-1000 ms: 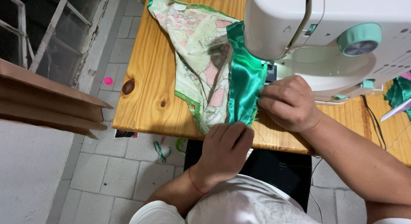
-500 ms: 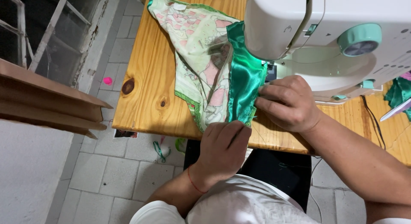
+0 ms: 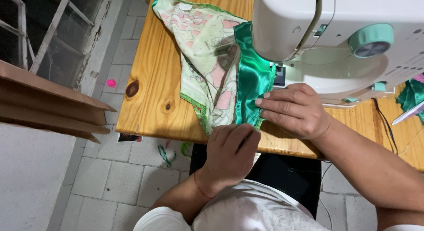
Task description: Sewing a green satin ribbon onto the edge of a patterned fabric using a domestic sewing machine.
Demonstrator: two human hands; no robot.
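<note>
— At the near edge of the wooden counter [image 3: 150,103], what are the two hands doing?

— Both are on the cloth. The left hand [image 3: 229,153] curls over the counter's edge and pinches the lower end of the printed fabric [image 3: 205,58] where it meets the green satin [image 3: 252,83]. The right hand [image 3: 293,109] lies flat, fingers [image 3: 269,103] stretched out and pressing the satin down just in front of the white sewing machine [image 3: 335,36].

— Why hold it that way?

— My guess is that the flat hand keeps the fold smooth near the needle while the pinching hand keeps the seam taut and lined up.

— Where does the cloth run?

— It trails from the far left of the counter, across the wood, and under the machine's arm; the satin strip sits folded along its right side.

— What can't you make out?

— The needle and presser foot are hidden behind the machine's body and the fabric. The left thumb is tucked under, so how tightly it grips is unclear. A teal handwheel [image 3: 371,40] shows, but the machine's right end is cut off, as is more green cloth [image 3: 410,94] at the frame's edge.
</note>
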